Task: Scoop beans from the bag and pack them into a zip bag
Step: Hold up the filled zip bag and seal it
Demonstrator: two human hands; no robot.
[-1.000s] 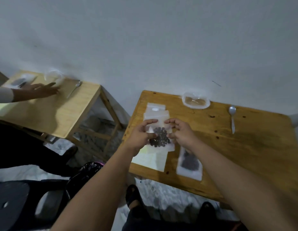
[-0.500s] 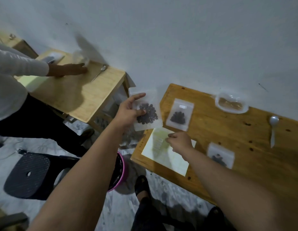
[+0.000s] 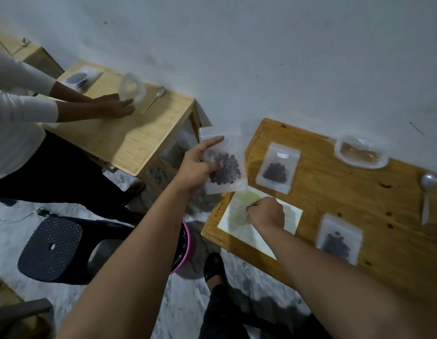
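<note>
My left hand [image 3: 200, 165] holds a small clear zip bag of dark beans [image 3: 224, 167] in the air, just left of the wooden table [image 3: 347, 199]. My right hand [image 3: 266, 212] is curled in a loose fist and rests on a pale sheet of paper [image 3: 239, 209] near the table's left front corner; whether it pinches anything I cannot tell. Two more filled zip bags lie flat on the table, one at the back left [image 3: 277, 171] and one near the front [image 3: 338, 239]. The open clear bag [image 3: 360, 154] sits by the wall, with a white plastic spoon [image 3: 427, 196] to its right.
A second wooden table [image 3: 114, 133] stands to the left, where another person's hand [image 3: 114, 107] tilts a clear container [image 3: 132, 88] beside a metal spoon [image 3: 155, 97]. Below are a dark plastic stool [image 3: 53, 248], a pink-rimmed bin [image 3: 184, 250] and my foot [image 3: 213, 265].
My left hand carried the filled zip bag off to the left of the table. My right hand let go of it and came down onto the paper. The view swung left.
</note>
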